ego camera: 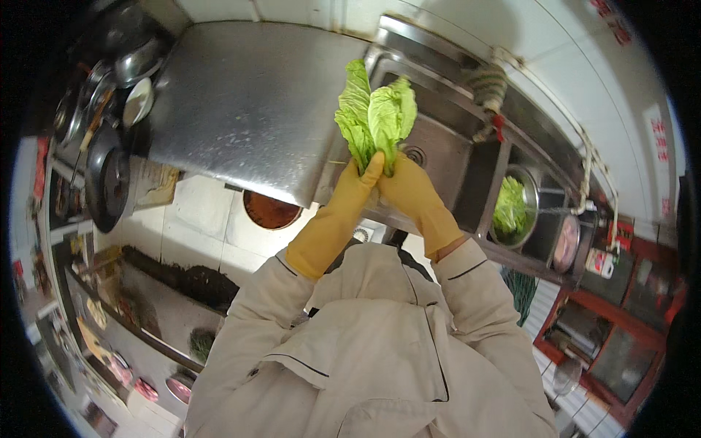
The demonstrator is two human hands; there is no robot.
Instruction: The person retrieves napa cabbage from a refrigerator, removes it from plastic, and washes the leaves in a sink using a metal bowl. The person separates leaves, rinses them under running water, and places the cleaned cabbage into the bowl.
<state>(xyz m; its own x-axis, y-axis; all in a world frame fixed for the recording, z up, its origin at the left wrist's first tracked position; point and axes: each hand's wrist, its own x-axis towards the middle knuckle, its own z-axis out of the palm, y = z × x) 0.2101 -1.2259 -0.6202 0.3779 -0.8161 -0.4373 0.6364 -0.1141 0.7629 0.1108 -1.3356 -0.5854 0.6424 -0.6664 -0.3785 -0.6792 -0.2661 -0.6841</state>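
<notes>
Both my hands wear yellow rubber gloves and meet over the near left edge of a steel sink basin (446, 159). Pinched in my left hand (361, 178) is a pale green lettuce leaf (353, 109), its ruffled top pointing away from me. My right hand (404, 178) grips a second cluster of lettuce leaves (391, 112) right beside it. The leaf bases disappear between my fingers and thumbs. Beneath the leaves, the basin shows its drain (414, 155). In the sink section to the right, a metal bowl (532, 205) holds more green leaves (509, 205).
A steel worktop (246, 104) adjoins the sink on the left. Woks (107, 175) and a white bowl (138, 102) crowd its far left side. A striped cloth-like item (487, 87) hangs at the sink's back. Water runs from a tap (590, 206). A reddish-brown round container (271, 209) stands below the worktop.
</notes>
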